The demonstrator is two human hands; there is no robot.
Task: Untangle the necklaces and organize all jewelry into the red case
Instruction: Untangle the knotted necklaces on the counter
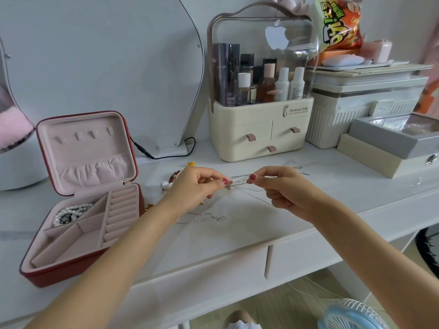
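Note:
My left hand [198,186] and my right hand [280,186] hold a tangle of thin silver necklaces [238,181] between them above the white table, each pinching the chains with thumb and fingertip. Loose strands hang down from the pinch. Another silver chain [204,218] lies on the table below my left hand. The red case [71,269] stands open at the left with a pink lining; a pearl piece [69,213] lies in its back-left compartment. More jewelry [169,181], gold and beaded, lies behind my left hand, partly hidden.
A cream cosmetics organizer [259,129] with bottles stands at the back centre. Stacked boxes [389,138] fill the back right. A mirror [102,67] and its black cable [166,154] stand behind the case. A blue fan [351,314] is on the floor.

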